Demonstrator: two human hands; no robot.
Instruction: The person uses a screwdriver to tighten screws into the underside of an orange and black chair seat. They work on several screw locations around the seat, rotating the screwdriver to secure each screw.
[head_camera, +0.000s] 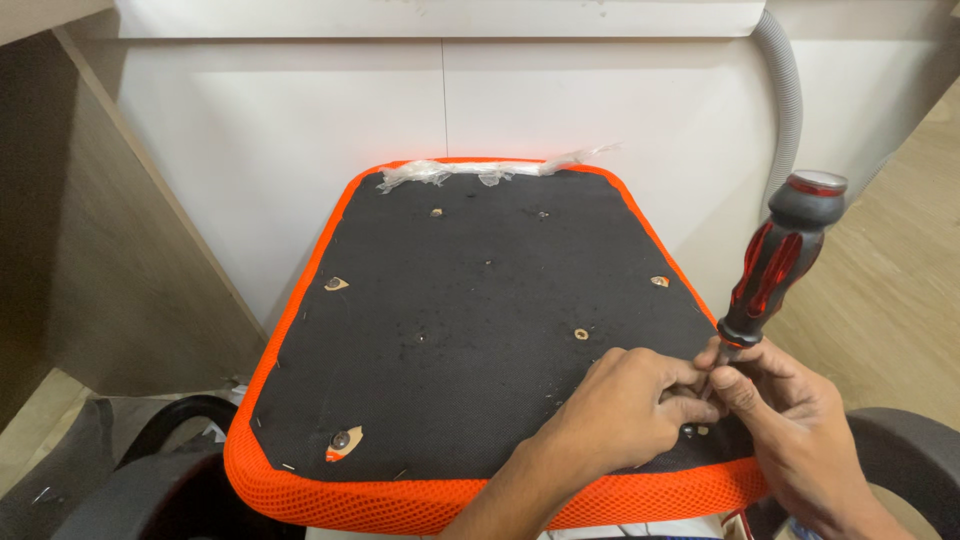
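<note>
An upturned chair seat lies before me, black fabric underside with an orange mesh edge and several small screw holes. A screw head shows in the near left hole. My right hand pinches the shaft of a red and black screwdriver, which stands nearly upright at the seat's near right corner. My left hand rests beside it, fingertips touching the shaft's lower end. The screwdriver tip and whatever lies under it are hidden by my fingers.
A scrap of clear plastic wrap clings to the seat's far edge. White panels stand behind, a wooden panel at left, a grey corrugated hose at upper right. Dark grey curved chair parts lie at both lower corners.
</note>
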